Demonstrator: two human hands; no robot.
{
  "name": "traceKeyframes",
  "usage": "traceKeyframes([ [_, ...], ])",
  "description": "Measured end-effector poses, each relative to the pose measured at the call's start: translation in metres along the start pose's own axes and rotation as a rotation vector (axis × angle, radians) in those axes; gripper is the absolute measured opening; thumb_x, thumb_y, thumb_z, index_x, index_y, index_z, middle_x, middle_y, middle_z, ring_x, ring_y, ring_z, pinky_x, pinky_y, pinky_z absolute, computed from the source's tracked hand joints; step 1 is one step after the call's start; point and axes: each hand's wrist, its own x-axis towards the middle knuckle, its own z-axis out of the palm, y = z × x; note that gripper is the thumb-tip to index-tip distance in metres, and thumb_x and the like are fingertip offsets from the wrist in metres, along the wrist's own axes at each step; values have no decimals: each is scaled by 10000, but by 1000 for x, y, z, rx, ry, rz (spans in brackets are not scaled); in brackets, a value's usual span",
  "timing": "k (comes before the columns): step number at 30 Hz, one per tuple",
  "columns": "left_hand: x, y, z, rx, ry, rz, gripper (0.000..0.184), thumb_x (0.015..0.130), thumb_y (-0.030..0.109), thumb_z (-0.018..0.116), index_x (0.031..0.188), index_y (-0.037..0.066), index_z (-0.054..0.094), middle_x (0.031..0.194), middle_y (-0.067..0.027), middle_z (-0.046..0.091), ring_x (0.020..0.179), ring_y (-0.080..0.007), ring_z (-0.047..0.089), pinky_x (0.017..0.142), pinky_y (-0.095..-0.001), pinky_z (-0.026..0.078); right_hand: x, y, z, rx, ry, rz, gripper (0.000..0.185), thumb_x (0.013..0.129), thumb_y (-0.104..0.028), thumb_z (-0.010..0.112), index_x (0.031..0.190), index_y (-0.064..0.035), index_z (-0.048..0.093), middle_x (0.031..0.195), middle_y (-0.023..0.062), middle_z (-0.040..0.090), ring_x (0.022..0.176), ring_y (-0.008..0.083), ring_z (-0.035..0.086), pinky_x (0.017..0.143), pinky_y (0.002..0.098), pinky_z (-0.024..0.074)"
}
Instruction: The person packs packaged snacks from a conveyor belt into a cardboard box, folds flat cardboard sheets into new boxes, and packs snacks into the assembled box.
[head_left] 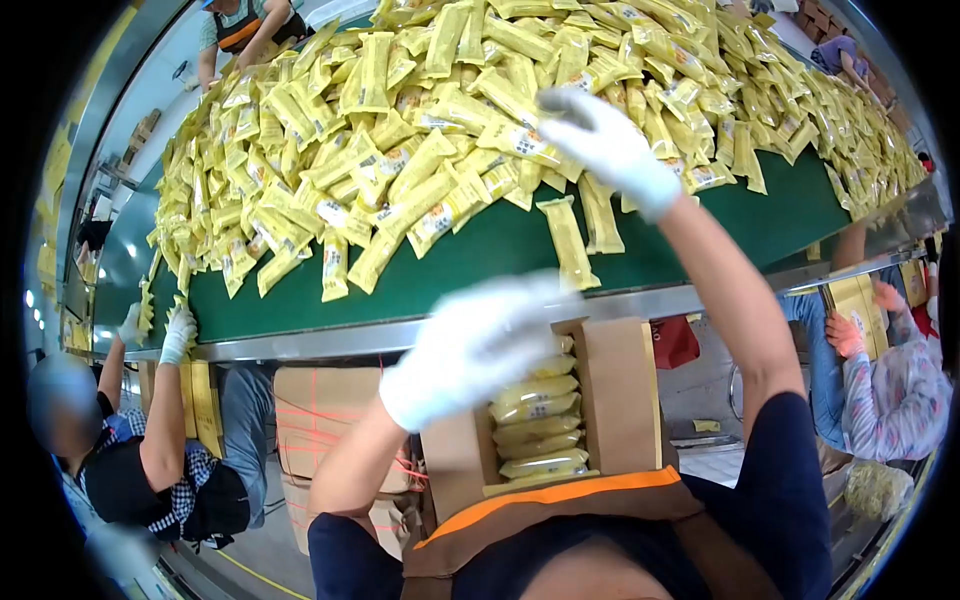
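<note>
White gloves cover both hands. My right hand (605, 145) reaches over the heap of yellow wrapped packets (400, 140), its fingers at the end of one packet (525, 143); whether it grips that packet is unclear. Blurred by motion, my left hand (485, 340) hovers above the belt's near metal edge and an open cardboard box (620, 400); its fingers are smeared. Inside the box, yellow packets (540, 430) lie stacked in a row, partly hidden by my left hand. Two loose packets (568, 242) rest on the green belt (740, 215) near its front edge.
Taped cardboard (310, 400) stands left of the box. Co-workers stand at the belt on the left (190, 470) and right (895, 390), others across it (250, 30). A red bag (676, 342) is right of the box. The belt's metal rim (660, 303) crosses in front.
</note>
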Motion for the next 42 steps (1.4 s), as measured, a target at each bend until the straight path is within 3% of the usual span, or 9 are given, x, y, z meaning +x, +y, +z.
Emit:
traceKeyframes([
  [3, 40, -75, -24, 267, 470, -244, 496, 895, 162, 631, 1348, -4, 516, 1196, -185, 645, 1117, -303, 624, 989, -372, 461, 67, 61, 19, -653, 111, -28, 816, 773, -556, 668, 1450, -159, 445, 1428, 207, 476, 1293, 308, 503, 1090, 427, 365],
  [5, 42, -156, -26, 749, 335, -315, 610, 858, 302, 707, 1367, 29, 510, 1274, -193, 584, 1205, -355, 540, 1028, -405, 430, 67, 54, 62, -991, -6, 14, 825, 746, -554, 667, 1466, -228, 429, 1489, 219, 399, 1316, 339, 473, 1087, 458, 348],
  [8, 31, -158, -14, 1057, 206, -153, 630, 730, 176, 761, 1320, 89, 557, 1184, -125, 595, 1087, -335, 549, 923, -431, 464, 49, 66, 44, -981, -271, -222, 741, 730, -494, 672, 1420, -298, 484, 1483, 224, 393, 1301, 353, 475, 1050, 449, 363],
  [16, -33, -131, -16, 847, -4, -158, 486, 752, 117, 716, 1224, 105, 602, 1054, -98, 626, 1004, -295, 587, 906, -418, 446, -44, 94, -37, -1011, -361, -611, 644, 717, -352, 787, 1316, -280, 561, 1444, 186, 431, 1282, 407, 437, 1117, 481, 302],
  [21, 2, -139, -22, 532, 285, -129, 481, 866, 179, 693, 1291, 0, 556, 1175, -218, 631, 1080, -406, 596, 958, -432, 473, -122, 111, -34, -968, 51, -373, 629, 726, -184, 764, 1313, -163, 539, 1370, 139, 484, 1254, 357, 473, 1020, 449, 405],
  [27, 63, -179, 8, 963, 60, -138, 581, 831, 244, 705, 1351, 94, 495, 1174, -180, 609, 1124, -336, 565, 943, -401, 463, -131, 109, -41, -826, 143, -270, 526, 752, -149, 705, 1249, -81, 545, 1184, 156, 610, 1095, 338, 596, 940, 417, 477],
  [32, 40, -151, -11, 890, -119, -434, 577, 783, 163, 700, 1323, 80, 517, 1090, -166, 622, 957, -332, 621, 853, -427, 502, -136, 86, -50, -595, 317, 169, 504, 781, -281, 642, 1204, -22, 560, 1093, 225, 640, 992, 379, 635, 877, 424, 510],
  [36, 8, -135, -18, 781, -113, -509, 551, 765, 136, 690, 1294, 95, 542, 1111, -157, 632, 958, -340, 630, 827, -448, 512, -129, 100, -29, -744, 211, 191, 524, 768, -359, 699, 1175, -54, 576, 1055, 185, 658, 1026, 357, 625, 885, 408, 509],
  [42, -20, -135, -28, 878, -63, -435, 525, 760, 146, 698, 1260, 60, 565, 1137, -165, 617, 1034, -363, 599, 876, -444, 501, -139, 79, -68, -1035, -326, 153, 362, 796, -209, 675, 1139, -133, 586, 1007, 123, 653, 971, 321, 638, 859, 439, 511],
])
